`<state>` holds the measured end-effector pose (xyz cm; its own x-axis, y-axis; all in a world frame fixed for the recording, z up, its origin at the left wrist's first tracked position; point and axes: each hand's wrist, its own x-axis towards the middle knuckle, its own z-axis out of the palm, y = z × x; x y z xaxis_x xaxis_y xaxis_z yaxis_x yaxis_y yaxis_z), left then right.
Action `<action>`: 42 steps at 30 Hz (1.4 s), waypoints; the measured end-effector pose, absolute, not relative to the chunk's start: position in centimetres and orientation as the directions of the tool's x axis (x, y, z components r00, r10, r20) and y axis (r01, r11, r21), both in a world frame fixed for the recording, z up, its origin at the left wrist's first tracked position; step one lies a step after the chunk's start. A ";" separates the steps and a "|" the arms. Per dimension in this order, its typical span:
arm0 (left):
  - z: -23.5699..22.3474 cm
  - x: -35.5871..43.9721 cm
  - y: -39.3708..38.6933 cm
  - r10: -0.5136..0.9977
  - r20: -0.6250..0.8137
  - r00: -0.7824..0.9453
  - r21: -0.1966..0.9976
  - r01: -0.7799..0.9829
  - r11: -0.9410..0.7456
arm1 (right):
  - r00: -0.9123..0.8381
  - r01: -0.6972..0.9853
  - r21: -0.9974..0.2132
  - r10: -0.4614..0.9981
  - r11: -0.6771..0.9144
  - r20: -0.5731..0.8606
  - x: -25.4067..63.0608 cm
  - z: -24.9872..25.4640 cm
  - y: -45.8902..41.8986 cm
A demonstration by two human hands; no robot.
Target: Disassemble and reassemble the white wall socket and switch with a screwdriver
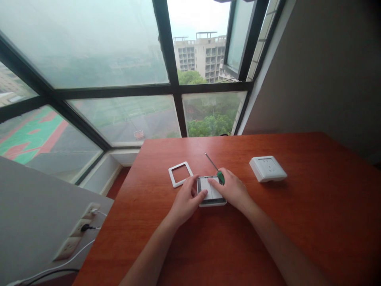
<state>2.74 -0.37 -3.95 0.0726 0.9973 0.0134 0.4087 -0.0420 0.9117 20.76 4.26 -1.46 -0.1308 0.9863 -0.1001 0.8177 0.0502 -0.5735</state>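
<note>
A white wall switch (213, 192) with its inner frame bare lies on the table in front of me. My left hand (187, 197) grips its left side, the thumb on the switch face and the fingers around the edge. My right hand (233, 186) is at the switch's right side, its thumb pressing on the face. That same hand also holds a screwdriver (220, 177) by its green handle, with the thin metal shaft pointing up and to the left, away from the switch. Just beyond my left fingers lies a white square cover frame (170, 174), flat on the wood.
A white socket box (268, 169) sits on the right of the reddish-brown table (244, 246). Dark-framed windows (119, 93) rise behind the table. Wall outlets (79, 227) with plugs and cables are at the lower left, beyond the table's left edge.
</note>
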 end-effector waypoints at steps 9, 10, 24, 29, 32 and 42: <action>-3.5 3.0 -0.7 0.998 0.021 0.059 0.901 0.431 -0.044 | -0.170 0.795 -0.600 0.982 0.089 -0.079 21.0 -1.5 4.0; -3.5 3.1 -0.7 0.998 0.021 0.057 0.899 0.435 -0.044 | -0.179 0.794 -0.601 0.981 0.097 -0.079 21.1 -1.5 3.8; -3.6 3.1 -0.5 0.996 0.041 0.074 0.895 0.440 -0.069 | -0.180 0.778 -0.623 0.979 0.083 -0.095 21.3 -1.7 3.2; -3.6 3.0 -0.5 0.996 0.034 0.077 0.898 0.435 -0.064 | -0.162 0.780 -0.623 0.982 0.067 -0.097 21.3 -1.8 3.1; -3.7 3.1 -0.7 0.998 0.017 0.067 0.909 0.416 -0.043 | -0.181 0.747 -0.661 0.979 0.077 -0.090 21.5 -2.0 2.8; -2.8 2.8 -0.9 0.991 -0.038 0.132 0.937 0.350 -0.010 | -0.218 0.758 -0.642 0.972 0.113 -0.087 21.7 -1.6 2.2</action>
